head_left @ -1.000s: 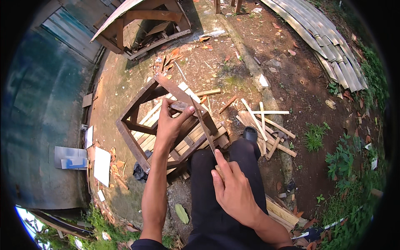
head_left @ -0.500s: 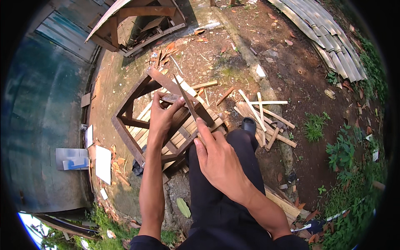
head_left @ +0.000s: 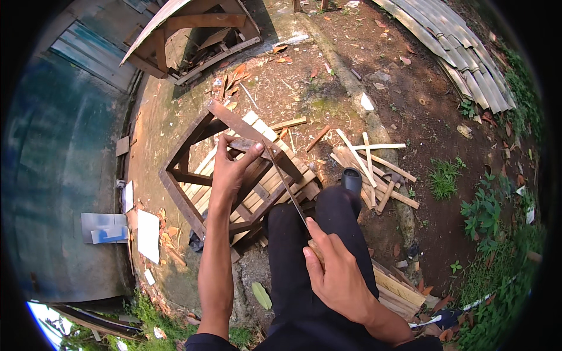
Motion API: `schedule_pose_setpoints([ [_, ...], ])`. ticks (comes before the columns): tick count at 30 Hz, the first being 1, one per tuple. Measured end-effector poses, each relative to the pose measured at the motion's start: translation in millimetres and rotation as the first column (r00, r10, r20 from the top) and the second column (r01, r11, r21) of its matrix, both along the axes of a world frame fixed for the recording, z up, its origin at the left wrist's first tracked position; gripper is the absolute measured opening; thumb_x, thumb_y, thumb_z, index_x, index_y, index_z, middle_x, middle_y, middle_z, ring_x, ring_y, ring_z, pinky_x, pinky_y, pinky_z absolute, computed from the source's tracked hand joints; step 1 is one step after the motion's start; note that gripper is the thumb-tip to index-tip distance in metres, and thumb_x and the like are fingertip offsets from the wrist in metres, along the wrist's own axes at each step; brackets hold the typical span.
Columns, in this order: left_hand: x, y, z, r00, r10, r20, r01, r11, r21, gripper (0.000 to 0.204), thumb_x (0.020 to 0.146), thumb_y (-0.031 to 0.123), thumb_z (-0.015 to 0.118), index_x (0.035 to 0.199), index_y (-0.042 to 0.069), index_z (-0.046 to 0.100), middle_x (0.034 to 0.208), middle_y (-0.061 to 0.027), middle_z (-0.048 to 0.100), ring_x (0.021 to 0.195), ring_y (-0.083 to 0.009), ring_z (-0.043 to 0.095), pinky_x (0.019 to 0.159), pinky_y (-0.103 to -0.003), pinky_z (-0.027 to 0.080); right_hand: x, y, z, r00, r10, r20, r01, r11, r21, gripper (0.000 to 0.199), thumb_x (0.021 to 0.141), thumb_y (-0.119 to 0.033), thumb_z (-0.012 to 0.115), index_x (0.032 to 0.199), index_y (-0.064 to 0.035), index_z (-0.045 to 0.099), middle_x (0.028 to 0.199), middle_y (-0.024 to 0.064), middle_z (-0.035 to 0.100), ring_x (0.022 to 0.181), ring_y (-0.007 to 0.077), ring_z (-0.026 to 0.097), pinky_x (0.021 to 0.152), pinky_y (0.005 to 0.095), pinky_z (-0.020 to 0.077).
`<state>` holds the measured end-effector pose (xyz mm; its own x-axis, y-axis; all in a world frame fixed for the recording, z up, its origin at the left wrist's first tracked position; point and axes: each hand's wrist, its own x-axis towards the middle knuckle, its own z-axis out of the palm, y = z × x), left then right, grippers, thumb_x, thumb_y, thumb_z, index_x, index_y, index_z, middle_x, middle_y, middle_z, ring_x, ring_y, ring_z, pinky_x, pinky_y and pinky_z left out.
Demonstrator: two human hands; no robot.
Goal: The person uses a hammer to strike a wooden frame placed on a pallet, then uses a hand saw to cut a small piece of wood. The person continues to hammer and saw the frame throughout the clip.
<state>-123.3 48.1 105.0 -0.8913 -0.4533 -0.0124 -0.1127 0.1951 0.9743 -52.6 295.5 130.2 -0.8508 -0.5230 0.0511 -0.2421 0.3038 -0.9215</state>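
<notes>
My left hand (head_left: 228, 175) pinches a short weathered wooden strip (head_left: 241, 144) between thumb and fingers, over a dark brown wooden frame (head_left: 182, 202). Closed round the handle of a saw, my right hand (head_left: 339, 272) is low, above my thighs. The narrow saw blade (head_left: 287, 182) slants up and left from it. Its far end lies against the strip's right end, just beside my left thumb. Below the frame, pale wooden slats (head_left: 202, 192) lie side by side. Most of the saw's handle is hidden by my fingers.
Loose pale sticks (head_left: 377, 146) lie heaped on the right, next to a black cup-shaped object (head_left: 351, 177) by my knee. A wooden hutch-like structure (head_left: 205, 22) stands at the far left. Corrugated sheets (head_left: 453, 58) are stacked at the far right. A green-blue wall (head_left: 64, 158) borders the left.
My right hand has drawn the saw back toward me and slightly right, so the blade's far end now meets the strip. My left hand keeps its pinch, almost unmoved.
</notes>
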Motion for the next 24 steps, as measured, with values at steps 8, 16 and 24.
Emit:
schedule_pose_setpoints([
  [8,0,0,4,0.999,0.015,0.048,-0.016,1.000,0.015,0.048,0.082,0.027,0.084,0.105,0.006,0.047,0.086,-0.0067,0.065,0.079,-0.0124,0.059,0.075,-0.026,0.047,-18,-8,5,0.999,0.015,-0.037,-0.015,1.000,0.003,0.046,0.101,-0.020,0.052,0.143,-0.0018,0.043,0.087,0.0257,0.057,0.070,0.0440,0.064,0.061,0.0485,0.0540],
  [16,0,2,3,0.998,0.027,0.065,-0.026,1.000,-0.014,0.051,0.080,0.031,0.085,0.104,0.006,0.048,0.088,-0.0072,0.063,0.082,-0.0126,0.056,0.074,-0.029,0.046,-33,-19,-3,0.995,-0.098,-0.020,0.093,0.981,-0.173,0.039,0.101,-0.012,0.053,0.137,0.0009,0.047,0.098,0.0280,0.064,0.086,0.0410,0.065,0.075,0.0458,0.0510],
  [24,2,2,3,0.997,0.028,0.074,-0.025,0.999,-0.033,0.051,0.082,0.034,0.083,0.105,0.004,0.049,0.092,-0.0097,0.064,0.088,-0.0152,0.059,0.079,-0.031,0.048,-20,-2,-25,0.975,-0.047,0.219,0.092,0.975,-0.201,0.038,0.101,-0.013,0.052,0.136,0.0020,0.048,0.114,0.0302,0.064,0.104,0.0447,0.064,0.085,0.0441,0.0523],
])
